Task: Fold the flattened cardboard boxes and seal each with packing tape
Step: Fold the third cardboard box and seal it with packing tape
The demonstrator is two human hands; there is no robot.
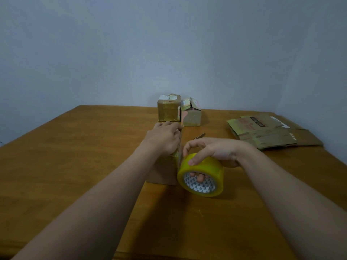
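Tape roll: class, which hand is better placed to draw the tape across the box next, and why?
Right. The right hand grips the tape roll, fingers through its core, close beside the box. The left hand holds the box's top, so it is busy steadying it.

The left hand (165, 136) and wrist cover the top of the box (165, 171) beneath; whether the fingers pinch anything at its far edge cannot be told. The right hand (214, 152) hides all but the tip of a slim thing (200, 136) behind it, and its fingers vanish into the roll of tape (216, 170). Print on the flattened boxes (270, 132) is too blurred to read. Both forearms (112, 184) and the desk (75, 156) run off the bottom edge.
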